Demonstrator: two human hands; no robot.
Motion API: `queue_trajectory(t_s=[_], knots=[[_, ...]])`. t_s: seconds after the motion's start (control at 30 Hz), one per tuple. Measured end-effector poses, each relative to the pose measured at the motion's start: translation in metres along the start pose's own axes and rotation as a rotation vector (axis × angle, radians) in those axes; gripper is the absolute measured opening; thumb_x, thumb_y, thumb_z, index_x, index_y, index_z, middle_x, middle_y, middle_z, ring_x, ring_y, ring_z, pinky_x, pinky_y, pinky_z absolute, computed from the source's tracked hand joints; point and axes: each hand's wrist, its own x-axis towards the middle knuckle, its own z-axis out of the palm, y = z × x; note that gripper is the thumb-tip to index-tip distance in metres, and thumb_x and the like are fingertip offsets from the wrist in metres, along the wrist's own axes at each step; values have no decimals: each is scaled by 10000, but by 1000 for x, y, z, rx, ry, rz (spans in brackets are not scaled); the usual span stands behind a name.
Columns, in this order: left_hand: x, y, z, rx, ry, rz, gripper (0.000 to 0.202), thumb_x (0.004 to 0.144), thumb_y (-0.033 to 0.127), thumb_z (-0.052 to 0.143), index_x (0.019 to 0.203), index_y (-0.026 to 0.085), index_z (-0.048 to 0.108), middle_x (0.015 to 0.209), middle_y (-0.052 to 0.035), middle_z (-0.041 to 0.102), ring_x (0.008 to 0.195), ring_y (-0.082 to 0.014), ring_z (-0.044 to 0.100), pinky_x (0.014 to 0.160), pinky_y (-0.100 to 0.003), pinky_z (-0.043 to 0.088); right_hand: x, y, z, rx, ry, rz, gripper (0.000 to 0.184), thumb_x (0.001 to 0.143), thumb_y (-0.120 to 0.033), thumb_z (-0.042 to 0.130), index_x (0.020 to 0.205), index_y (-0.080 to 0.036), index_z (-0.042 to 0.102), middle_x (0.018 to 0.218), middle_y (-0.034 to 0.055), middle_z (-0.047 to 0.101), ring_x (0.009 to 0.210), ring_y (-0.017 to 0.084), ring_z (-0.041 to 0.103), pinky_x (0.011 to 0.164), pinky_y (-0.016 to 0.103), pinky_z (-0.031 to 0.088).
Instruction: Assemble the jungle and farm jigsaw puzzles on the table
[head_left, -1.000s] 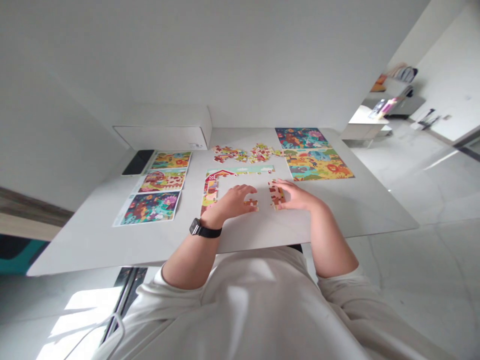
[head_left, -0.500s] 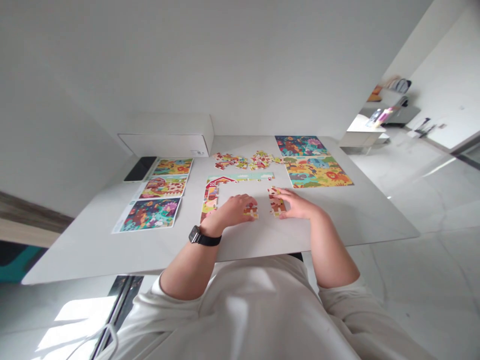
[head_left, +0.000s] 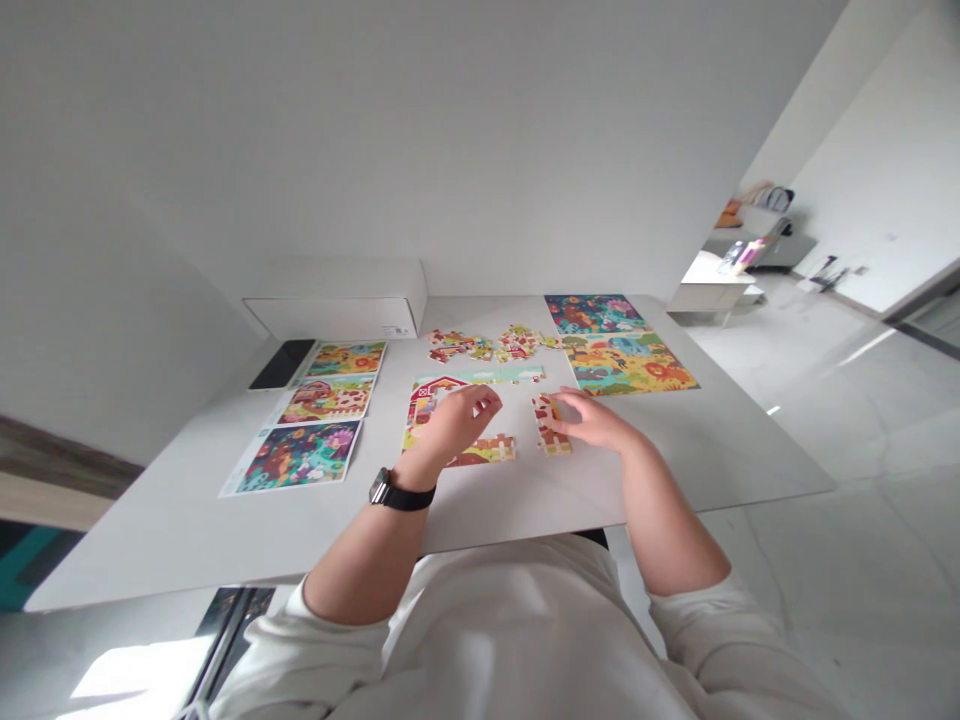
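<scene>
A partly joined farm jigsaw puzzle [head_left: 421, 412] lies in front of me, with a red barn at its upper left and rows along its top, left and bottom. Just over its lower left part hovers my left hand [head_left: 459, 418], its fingers loosely curled and apart, with no piece visible in them. The palm hides some of the puzzle. My right hand [head_left: 592, 418] holds the right edge of a separate upright strip of puzzle pieces [head_left: 547, 425], brown-spotted with a fence. A gap separates this strip from the bottom row. Several loose puzzle pieces [head_left: 517, 343] are heaped behind.
To the left lie a sheet with three small pictures [head_left: 300, 455] and a black phone [head_left: 282, 364]. A white box [head_left: 330, 315] stands against the wall. Two finished picture puzzles, one dark blue [head_left: 596, 313] and one yellow [head_left: 630, 362], lie at the back right of the white table [head_left: 720, 450].
My left hand has lifted off the bottom row and drawn back to the left, uncovering that row. My right hand stays at the strip. The head view has tilted slightly up.
</scene>
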Motion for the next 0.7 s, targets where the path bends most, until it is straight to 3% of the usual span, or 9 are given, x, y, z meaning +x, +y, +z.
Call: queue_trajectory(t_s=[0.2, 0.4, 0.57, 0.7], knots=[[34, 15, -41, 170, 93, -135, 398, 1041, 480, 464, 779, 230, 627, 719, -62, 682, 689, -219, 596, 631, -317, 319, 12, -23, -46, -42, -2, -74, 582, 951, -532, 743, 1495, -350, 644, 1612, 69, 597, 1501, 312, 550, 1266, 519, 426], [84, 17, -63, 38, 188, -83, 458, 1052, 474, 473, 667, 237, 546, 582, -36, 539, 639, -215, 534, 639, -329, 293, 78, -12, -72, -80, 153, 27, 559, 961, -403, 742, 1498, -290, 638, 1577, 110, 631, 1442, 311, 613, 1240, 510, 452], [111, 12, -69, -105, 304, -43, 159, 1017, 341, 546, 997, 239, 667, 759, -22, 698, 688, -198, 596, 697, -298, 390, 150, 12, -70, -94, 235, 147, 454, 974, -306, 715, 1420, -229, 690, 1488, 136, 700, 1369, 283, 675, 1157, 428, 526], [112, -2, -65, -121, 279, -60, 288, 967, 342, 644, 1238, 244, 649, 873, -22, 743, 760, -200, 654, 737, -302, 446, 199, 27, -64, -286, 267, 188, 427, 940, -225, 691, 1364, -239, 740, 1400, 98, 760, 1300, 254, 716, 1159, 393, 522]])
